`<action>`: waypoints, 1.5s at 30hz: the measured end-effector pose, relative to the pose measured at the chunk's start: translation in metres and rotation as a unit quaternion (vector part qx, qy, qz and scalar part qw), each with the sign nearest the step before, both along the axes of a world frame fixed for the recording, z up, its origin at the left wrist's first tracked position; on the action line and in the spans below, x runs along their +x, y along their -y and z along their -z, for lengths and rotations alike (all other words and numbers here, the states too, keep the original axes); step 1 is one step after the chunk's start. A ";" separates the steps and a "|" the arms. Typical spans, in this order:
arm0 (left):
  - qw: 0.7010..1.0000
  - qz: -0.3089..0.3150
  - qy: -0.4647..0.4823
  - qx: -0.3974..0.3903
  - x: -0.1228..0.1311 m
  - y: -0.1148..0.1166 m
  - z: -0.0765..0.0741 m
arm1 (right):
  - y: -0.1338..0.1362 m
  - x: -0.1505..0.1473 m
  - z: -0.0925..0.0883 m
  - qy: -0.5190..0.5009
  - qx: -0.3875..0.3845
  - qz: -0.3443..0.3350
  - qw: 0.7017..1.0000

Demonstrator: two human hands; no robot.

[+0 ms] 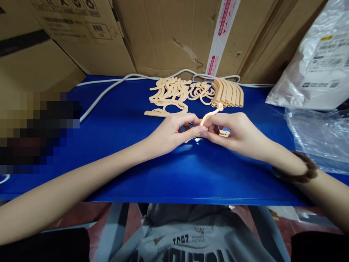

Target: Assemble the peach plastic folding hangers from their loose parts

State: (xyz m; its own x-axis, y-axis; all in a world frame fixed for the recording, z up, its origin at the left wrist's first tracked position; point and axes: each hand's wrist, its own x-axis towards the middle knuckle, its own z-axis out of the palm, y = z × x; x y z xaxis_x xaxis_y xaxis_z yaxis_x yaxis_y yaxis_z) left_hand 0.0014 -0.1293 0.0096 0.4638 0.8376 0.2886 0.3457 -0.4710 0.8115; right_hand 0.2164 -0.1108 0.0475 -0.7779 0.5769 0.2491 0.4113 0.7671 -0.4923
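Note:
In front of me, both hands hold one small beige plastic hanger (pixel 209 115), gripped where its parts meet. Its curved piece rises from between my fingers to a round knob, and flat arm ends stick out below on either side. My left hand (pixel 171 134) pinches it from the left with thumb and fingers. From the other side, my right hand (pixel 240 133) pinches the same spot, the two thumbs almost touching. My fingers hide the joint. Just beyond lie a loose pile of beige curved pieces (pixel 171 91), several hooks (pixel 200 91) and a neat stack of arms (pixel 227 92).
The parts rest on a blue tabletop (pixel 122 174). Cardboard boxes (pixel 169 40) stand along the back, with a white cable (pixel 105 91) before them. A clear plastic bag (pixel 319 134) and a labelled white package (pixel 316 69) are at the right. Something blurred sits at the left.

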 end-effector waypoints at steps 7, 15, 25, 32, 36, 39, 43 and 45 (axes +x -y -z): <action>0.998 -0.019 0.036 -0.041 -0.001 -0.003 0.001 | -0.005 0.009 0.009 0.019 0.118 -0.001 0.993; 0.974 -0.042 0.185 -0.123 -0.001 -0.006 -0.004 | -0.010 0.015 0.009 -0.011 0.219 0.111 0.969; 0.939 -0.017 0.237 -0.249 -0.001 -0.008 0.000 | -0.013 0.014 0.009 -0.020 0.098 0.044 0.994; 0.965 -0.046 0.176 -0.186 -0.001 -0.007 0.002 | -0.021 0.018 0.012 0.006 -0.126 0.018 0.992; 0.975 -0.129 0.149 -0.103 -0.007 -0.013 0.003 | -0.026 0.018 0.019 -0.053 -0.167 0.040 0.984; 0.986 -0.147 0.078 0.001 -0.012 -0.015 0.003 | -0.030 0.017 0.025 -0.138 -0.206 0.083 0.965; 0.987 -0.081 -0.056 0.128 -0.013 -0.009 0.006 | -0.032 0.014 0.033 -0.221 -0.236 0.125 0.938; 0.967 -0.027 -0.139 0.213 -0.012 -0.006 0.008 | -0.033 0.013 0.035 -0.253 -0.244 0.138 0.926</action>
